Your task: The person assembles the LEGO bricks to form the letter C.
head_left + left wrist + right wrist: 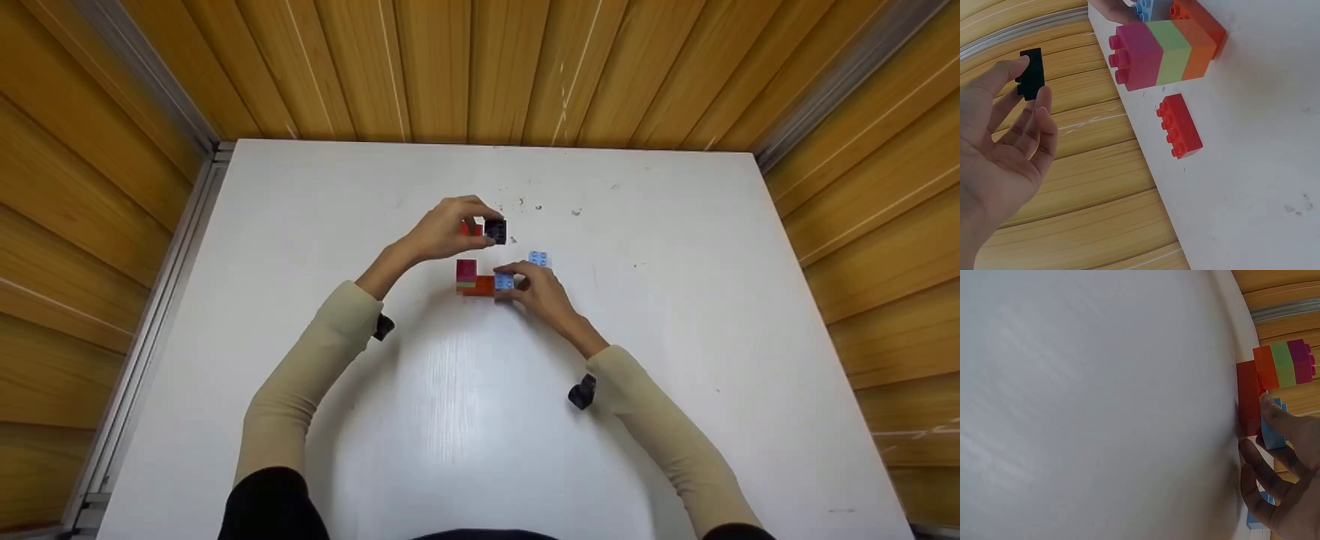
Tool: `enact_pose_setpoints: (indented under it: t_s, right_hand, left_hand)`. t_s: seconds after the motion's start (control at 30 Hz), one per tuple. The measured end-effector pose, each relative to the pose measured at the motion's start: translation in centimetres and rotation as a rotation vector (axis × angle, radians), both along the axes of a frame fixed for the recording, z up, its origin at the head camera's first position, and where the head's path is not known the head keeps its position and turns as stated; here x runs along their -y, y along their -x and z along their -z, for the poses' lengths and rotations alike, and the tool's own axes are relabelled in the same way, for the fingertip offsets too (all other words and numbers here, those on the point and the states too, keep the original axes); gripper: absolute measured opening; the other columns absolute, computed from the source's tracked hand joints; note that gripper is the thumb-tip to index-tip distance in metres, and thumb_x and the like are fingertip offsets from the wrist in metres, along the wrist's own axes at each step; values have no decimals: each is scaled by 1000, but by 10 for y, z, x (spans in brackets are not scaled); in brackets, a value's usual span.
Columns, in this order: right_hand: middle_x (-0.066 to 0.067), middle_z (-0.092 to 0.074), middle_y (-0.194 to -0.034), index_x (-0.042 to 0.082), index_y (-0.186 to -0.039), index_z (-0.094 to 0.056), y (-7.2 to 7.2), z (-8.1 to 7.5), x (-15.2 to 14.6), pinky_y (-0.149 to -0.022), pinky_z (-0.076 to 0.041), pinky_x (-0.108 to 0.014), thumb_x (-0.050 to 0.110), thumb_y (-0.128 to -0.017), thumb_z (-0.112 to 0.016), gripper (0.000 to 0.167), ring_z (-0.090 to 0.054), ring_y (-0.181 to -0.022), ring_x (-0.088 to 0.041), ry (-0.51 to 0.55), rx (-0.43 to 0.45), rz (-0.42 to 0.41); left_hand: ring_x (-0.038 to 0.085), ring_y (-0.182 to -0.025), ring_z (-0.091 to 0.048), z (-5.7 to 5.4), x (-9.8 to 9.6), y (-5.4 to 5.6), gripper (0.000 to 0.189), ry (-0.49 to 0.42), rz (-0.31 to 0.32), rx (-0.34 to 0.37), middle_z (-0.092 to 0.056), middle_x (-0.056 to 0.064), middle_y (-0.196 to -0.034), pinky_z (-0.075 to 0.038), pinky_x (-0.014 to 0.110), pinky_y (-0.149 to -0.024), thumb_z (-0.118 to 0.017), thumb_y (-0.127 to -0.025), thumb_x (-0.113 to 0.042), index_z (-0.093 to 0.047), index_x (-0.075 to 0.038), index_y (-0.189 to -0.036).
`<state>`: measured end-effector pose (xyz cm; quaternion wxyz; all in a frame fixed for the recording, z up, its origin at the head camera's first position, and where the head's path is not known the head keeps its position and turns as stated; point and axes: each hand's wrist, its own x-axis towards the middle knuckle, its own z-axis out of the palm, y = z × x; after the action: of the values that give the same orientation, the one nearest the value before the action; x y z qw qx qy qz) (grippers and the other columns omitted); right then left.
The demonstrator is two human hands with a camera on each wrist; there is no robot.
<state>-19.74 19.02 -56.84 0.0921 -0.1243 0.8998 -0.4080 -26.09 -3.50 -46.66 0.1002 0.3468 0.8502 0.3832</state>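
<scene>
My left hand (450, 229) pinches a black brick (1032, 74) between thumb and fingers, above the far part of the table. My right hand (546, 296) grips a light blue brick (504, 281) at the right end of a long orange-red brick (1248, 399); whether the two are fully joined I cannot tell. On that long brick's left end stands a tower of orange (1193, 48), light green (1169, 50) and magenta (1137, 53) bricks, magenta on top. A red brick (1180, 126) lies on the table, partly hidden by my left hand in the head view.
A second light blue brick (538, 258) sits just beyond my right hand. The white table (450, 420) has small dark marks near its far side. Wood-patterned walls (480, 67) rise behind it and on both sides.
</scene>
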Motion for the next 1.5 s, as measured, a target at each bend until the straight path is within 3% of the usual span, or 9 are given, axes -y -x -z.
enact_pose_setpoints:
  t_s: [0.13,0.37,0.63,0.93,1.17,1.5]
  right_hand:
    - [-9,-73,-124,12,-127,-72,-2,0,-5,-84,-56,-38,19,-89,-80,40,-70,-91,-25,5,-8,19]
    - [-8,-74,-124,14,-127,-73,0,-1,-2,-84,-56,-38,23,-87,-81,41,-70,-90,-24,3,-18,33]
    - [-9,-75,-118,13,-125,-73,-6,5,2,-79,-53,-30,21,-85,-83,43,-68,-87,-20,36,-38,28]
    - [-9,-75,-114,14,-125,-74,-5,6,0,-74,-48,-24,20,-85,-83,42,-63,-82,-16,42,-48,46]
    - [-7,-75,-116,16,-126,-74,-4,7,0,-76,-45,-29,23,-86,-82,42,-57,-83,-17,24,-45,45]
    - [-8,-73,-117,16,-128,-73,-4,7,0,-78,-46,-28,22,-87,-82,42,-57,-86,-17,34,-23,40]
  left_hand:
    - [33,-110,-65,6,8,-8,41,-18,-1,23,-65,17,-128,-56,47,-97,-71,-97,-15,-65,-4,-135]
    - [30,-103,-66,14,32,-21,41,-5,-82,52,-66,15,-128,-57,44,-87,-73,-95,-15,-66,-5,-134]
    - [36,-102,-68,36,46,-34,39,6,-42,69,-69,19,-122,-59,46,-85,-74,-93,-9,-66,-1,-130]
    - [31,-101,-69,49,44,-33,39,7,-29,73,-69,17,-125,-58,43,-85,-72,-95,-13,-66,-4,-133]
    - [33,-100,-68,51,42,-31,40,-11,-34,93,-68,18,-130,-56,46,-88,-71,-97,-15,-64,-3,-135]
    - [33,-102,-69,48,41,-29,43,81,-28,51,-65,16,-135,-54,53,-95,-71,-97,-21,-64,-8,-138]
